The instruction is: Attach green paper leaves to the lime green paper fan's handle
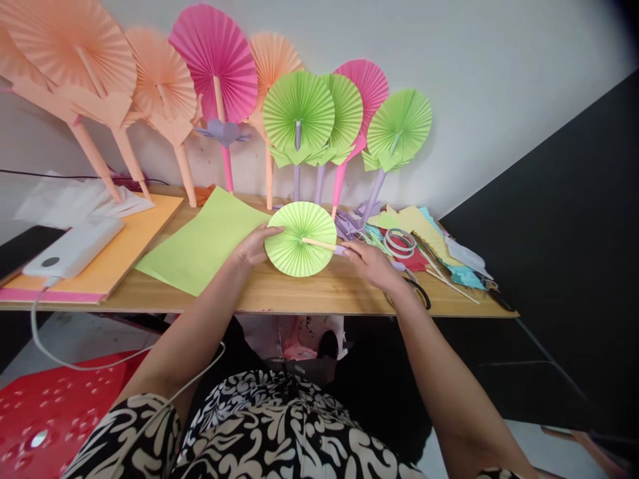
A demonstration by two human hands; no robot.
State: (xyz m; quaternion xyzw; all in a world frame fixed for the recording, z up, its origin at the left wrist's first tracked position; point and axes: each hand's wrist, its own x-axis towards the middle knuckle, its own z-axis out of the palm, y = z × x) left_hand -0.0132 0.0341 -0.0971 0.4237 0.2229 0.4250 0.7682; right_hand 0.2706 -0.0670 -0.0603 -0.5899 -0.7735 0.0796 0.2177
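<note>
A round, pleated light-green paper fan (294, 256) is held up over the wooden table. My left hand (255, 245) pinches the fan's left edge, thumb on the front face. Round the lower part of its handle, my right hand (369, 263) is closed. The handle is a pale stick (319, 245) over the disc's face, with a lilac section where my fingers grip. Behind my left hand lies a flat yellow-green paper sheet (200, 236). Scissors with a dark handle (419, 293) lie partly hidden beneath my right wrist.
Finished-looking paper fans in green (298, 110), pink (214, 60) and orange (162, 80) lean on the wall. Rolls of tape (399, 243) and paper scraps (449, 249) lie at the right. A white power bank (74, 246) with a cable rests on orange sheets (144, 233) at the left.
</note>
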